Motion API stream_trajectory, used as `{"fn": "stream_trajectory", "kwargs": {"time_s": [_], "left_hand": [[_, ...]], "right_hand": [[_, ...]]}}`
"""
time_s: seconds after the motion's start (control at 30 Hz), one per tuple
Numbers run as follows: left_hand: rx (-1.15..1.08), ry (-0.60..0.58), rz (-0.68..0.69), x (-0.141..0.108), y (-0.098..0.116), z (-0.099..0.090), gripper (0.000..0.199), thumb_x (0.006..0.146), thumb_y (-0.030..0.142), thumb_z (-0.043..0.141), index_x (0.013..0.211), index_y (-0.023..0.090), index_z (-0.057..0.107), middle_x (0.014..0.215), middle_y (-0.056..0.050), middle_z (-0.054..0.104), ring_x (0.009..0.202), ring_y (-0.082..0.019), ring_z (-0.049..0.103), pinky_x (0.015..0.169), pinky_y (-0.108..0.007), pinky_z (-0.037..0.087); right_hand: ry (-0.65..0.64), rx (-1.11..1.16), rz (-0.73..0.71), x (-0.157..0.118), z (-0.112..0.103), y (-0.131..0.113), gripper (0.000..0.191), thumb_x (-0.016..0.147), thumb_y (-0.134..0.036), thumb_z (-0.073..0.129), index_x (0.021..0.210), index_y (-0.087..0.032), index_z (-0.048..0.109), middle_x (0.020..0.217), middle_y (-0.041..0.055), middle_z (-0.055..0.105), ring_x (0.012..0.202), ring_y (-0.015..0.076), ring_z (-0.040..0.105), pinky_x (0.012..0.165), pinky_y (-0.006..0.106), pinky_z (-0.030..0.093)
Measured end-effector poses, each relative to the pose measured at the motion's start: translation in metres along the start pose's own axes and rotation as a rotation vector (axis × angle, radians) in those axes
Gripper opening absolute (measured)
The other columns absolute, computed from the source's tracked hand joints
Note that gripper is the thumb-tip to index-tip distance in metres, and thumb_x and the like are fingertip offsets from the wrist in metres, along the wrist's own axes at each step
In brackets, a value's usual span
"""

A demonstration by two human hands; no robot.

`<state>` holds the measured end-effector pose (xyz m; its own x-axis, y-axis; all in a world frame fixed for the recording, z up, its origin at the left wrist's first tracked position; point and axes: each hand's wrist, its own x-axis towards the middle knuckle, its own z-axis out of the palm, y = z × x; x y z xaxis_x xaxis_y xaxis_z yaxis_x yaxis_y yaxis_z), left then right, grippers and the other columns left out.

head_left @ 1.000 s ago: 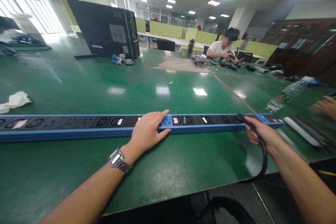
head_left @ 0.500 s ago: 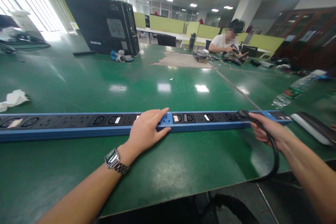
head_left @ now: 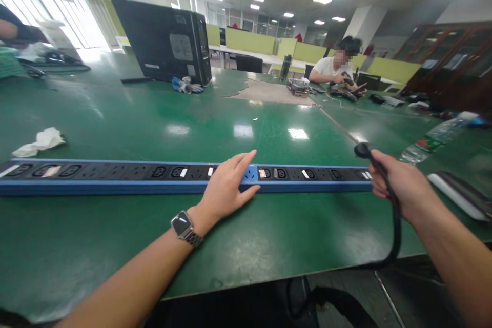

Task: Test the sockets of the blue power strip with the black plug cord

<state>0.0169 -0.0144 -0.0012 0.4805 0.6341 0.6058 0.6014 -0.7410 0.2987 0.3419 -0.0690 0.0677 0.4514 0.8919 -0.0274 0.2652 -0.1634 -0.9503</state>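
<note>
We have our left hand (head_left: 226,187) laid across the long blue power strip with black sockets (head_left: 307,187), thumb and forefinger spread apart beside a bright blue socket (head_left: 251,173). The strip lies lengthwise along the glossy green table (head_left: 96,230), near its front edge. Our right hand (head_left: 402,179) is closed around a thick black cable (head_left: 395,225) just behind its round black plug (head_left: 361,150); we hold that plug near the strip's right part, apart from the sockets, while the cable curves down to the table's edge. We wear a silver watch with a metal band (head_left: 181,223) on the left wrist. Beyond our right hand lies a clear plastic bottle with a green label (head_left: 434,138); crumpled white tissue (head_left: 48,138) sits behind the strip's left end. Across from us sits a person in a white shirt (head_left: 325,68).
</note>
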Motion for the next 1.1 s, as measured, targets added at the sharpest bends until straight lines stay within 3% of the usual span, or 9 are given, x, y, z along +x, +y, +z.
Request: {"fn": "stream_trajectory", "kwargs": {"time_s": [0.03,0.13,0.2,0.3,0.43,0.57,0.73,0.93,1.1], "left_hand": [[-0.039,0.014,0.021,0.002,0.009,0.002,0.079,0.084,0.033,0.066,0.151,0.023,0.024,0.142,-0.016,0.047,0.129,-0.03,0.049,0.106,-0.047,0.044],[-0.128,0.045,0.118,0.004,0.029,0.0,0.064,0.091,0.027,0.058,0.148,0.027,0.029,0.142,-0.014,0.044,0.124,-0.025,0.052,0.102,-0.041,0.048],[-0.13,0.152,0.125,-0.001,0.023,-0.013,0.045,0.095,0.021,0.049,0.139,0.029,0.044,0.126,-0.009,0.055,0.113,-0.021,0.058,0.096,-0.035,0.051],[0.089,0.392,-0.137,-0.018,-0.015,-0.045,0.046,0.091,0.03,0.057,0.136,0.024,0.048,0.124,-0.011,0.054,0.109,-0.025,0.058,0.099,-0.042,0.049],[0.134,0.27,-0.401,-0.045,-0.067,-0.074,0.044,0.089,0.04,0.059,0.129,0.022,0.051,0.101,-0.005,0.069,0.091,-0.023,0.067,0.09,-0.039,0.054],[0.104,0.122,-0.327,-0.048,-0.076,-0.069,0.037,0.091,0.049,0.054,0.115,0.022,0.063,0.111,-0.007,0.071,0.097,-0.024,0.069,0.091,-0.036,0.053],[0.119,-0.012,-0.257,-0.044,-0.075,-0.069,0.046,0.092,0.051,0.051,0.124,0.02,0.061,0.115,-0.01,0.07,0.102,-0.025,0.067,0.095,-0.038,0.051],[0.135,-0.283,-0.165,-0.043,-0.082,-0.094,0.052,0.096,0.046,0.044,0.144,0.026,0.044,0.128,-0.008,0.065,0.113,-0.025,0.063,0.098,-0.039,0.049],[0.146,-0.409,-0.13,-0.033,-0.084,-0.098,0.05,0.097,0.038,0.04,0.146,0.026,0.041,0.136,-0.006,0.06,0.121,-0.024,0.059,0.103,-0.04,0.046]], "right_hand": [[-0.05,-0.041,-0.025,-0.014,0.018,-0.013,0.041,0.085,-0.05,0.056,0.057,-0.021,0.056,0.032,-0.0043,0.038,0.028,0.0089,0.033,0.031,0.022,0.025],[-0.659,-0.142,-0.136,-0.06,0.074,-0.043,0.034,0.08,-0.045,0.066,0.061,-0.016,0.065,0.049,0.0024,0.059,0.038,0.0097,0.048,0.038,0.021,0.035],[-0.784,-0.012,-0.171,-0.08,0.096,-0.048,0.034,0.083,-0.047,0.061,0.075,-0.016,0.069,0.064,0.004,0.068,0.046,0.0119,0.058,0.044,0.022,0.042],[-0.563,0.06,-0.158,-0.079,0.101,-0.021,0.037,0.085,-0.052,0.057,0.079,-0.016,0.066,0.062,0.0017,0.066,0.047,0.0121,0.059,0.046,0.022,0.043],[-0.386,-0.169,-0.049,-0.05,0.094,0.048,0.04,0.086,-0.053,0.055,0.07,-0.017,0.062,0.053,-0.0001,0.06,0.04,0.0116,0.053,0.043,0.022,0.037],[-0.224,-0.276,-0.161,-0.04,0.097,0.082,0.041,0.088,-0.053,0.052,0.066,-0.019,0.059,0.052,-0.0015,0.057,0.043,0.0122,0.05,0.047,0.023,0.037],[-0.178,-0.381,-0.309,-0.049,0.098,0.079,0.045,0.09,-0.05,0.05,0.058,-0.019,0.054,0.049,-0.0015,0.052,0.048,0.0125,0.046,0.051,0.024,0.033],[-0.164,-0.475,-0.348,-0.051,0.1,0.08,0.045,0.09,-0.05,0.05,0.058,-0.02,0.054,0.05,-0.0012,0.052,0.051,0.0137,0.048,0.054,0.025,0.032],[-0.16,-0.482,-0.36,-0.052,0.099,0.08,0.045,0.09,-0.051,0.049,0.058,-0.02,0.053,0.05,-0.0014,0.051,0.051,0.014,0.048,0.054,0.025,0.031]]}}
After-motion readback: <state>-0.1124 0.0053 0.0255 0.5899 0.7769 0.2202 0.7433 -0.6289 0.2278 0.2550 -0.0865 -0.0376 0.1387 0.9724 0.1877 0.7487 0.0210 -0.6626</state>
